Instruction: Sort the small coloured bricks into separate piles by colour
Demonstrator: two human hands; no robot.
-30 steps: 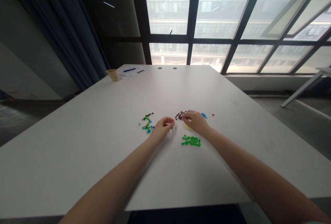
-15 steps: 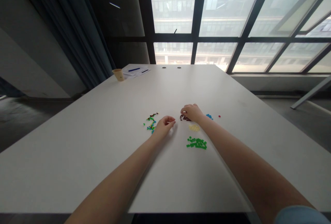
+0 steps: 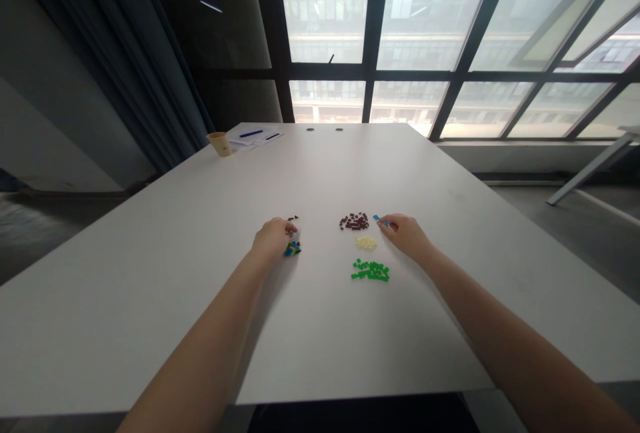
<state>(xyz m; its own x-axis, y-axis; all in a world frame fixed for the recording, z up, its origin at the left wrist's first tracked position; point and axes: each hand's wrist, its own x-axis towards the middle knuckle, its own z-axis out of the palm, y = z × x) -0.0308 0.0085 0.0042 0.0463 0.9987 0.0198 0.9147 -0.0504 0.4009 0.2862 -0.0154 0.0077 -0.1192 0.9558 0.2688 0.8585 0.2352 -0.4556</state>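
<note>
My left hand (image 3: 271,237) is closed, its fingertips down at a mixed cluster of small coloured pieces (image 3: 293,248) in blue, green, yellow and dark tones. What those fingertips hold is too small to make out. My right hand (image 3: 406,236) has its thumb and fingers pinched together at the small blue pieces (image 3: 377,217), partly covering them. A blue piece shows at the fingertips. Between my hands lie a pile of dark brown pieces (image 3: 356,222), a pale yellow pile (image 3: 367,243) and, nearest me, a pile of green pieces (image 3: 371,270).
The white table (image 3: 320,340) stretches toward the windows. At its far left stand a paper cup (image 3: 220,144) and sheets of paper (image 3: 245,140) with a blue pen (image 3: 251,133) on them. A few dark pieces (image 3: 293,218) lie just beyond my left hand.
My right hand has moved from the brown pile to the blue pieces on its right. My left hand has shifted left onto the mixed cluster. The view has turned slightly right.
</note>
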